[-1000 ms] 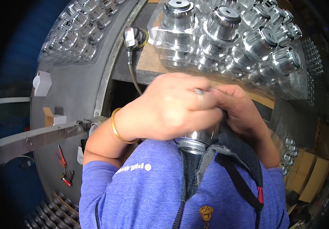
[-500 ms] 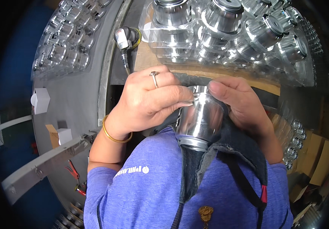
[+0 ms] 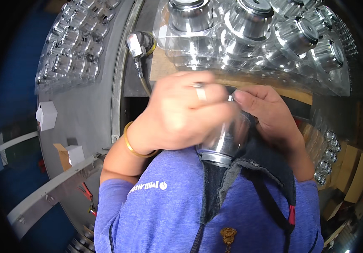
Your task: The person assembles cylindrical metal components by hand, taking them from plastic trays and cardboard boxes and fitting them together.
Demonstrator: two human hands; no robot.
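A shiny metal canister (image 3: pixel 223 141) leans against a dark cloth (image 3: pixel 270 147) on my lap, its stepped silver base toward me. My right hand (image 3: pixel 270 109) grips the canister's far end, thumb on top and fingers curled behind it. Across the canister's upper part passes my left hand (image 3: pixel 185 111), smeared by motion, with a ring on one finger and a gold bangle at the wrist. It covers most of the rim, and its fingertips are too blurred to tell whether they pinch anything.
Clear plastic trays (image 3: pixel 190 46) of similar metal canisters stand at the far side on cardboard; more trays (image 3: pixel 72 46) are at the far left. An air sander (image 3: pixel 136 44) with a hose lies between them. Red-handled pliers (image 3: pixel 86 192) hang lower left; cardboard boxes (image 3: pixel 352 177) sit at right.
My left hand has swept right across the canister, blurring and hiding its rim. My right hand keeps nearly the same place. The view has shifted slightly.
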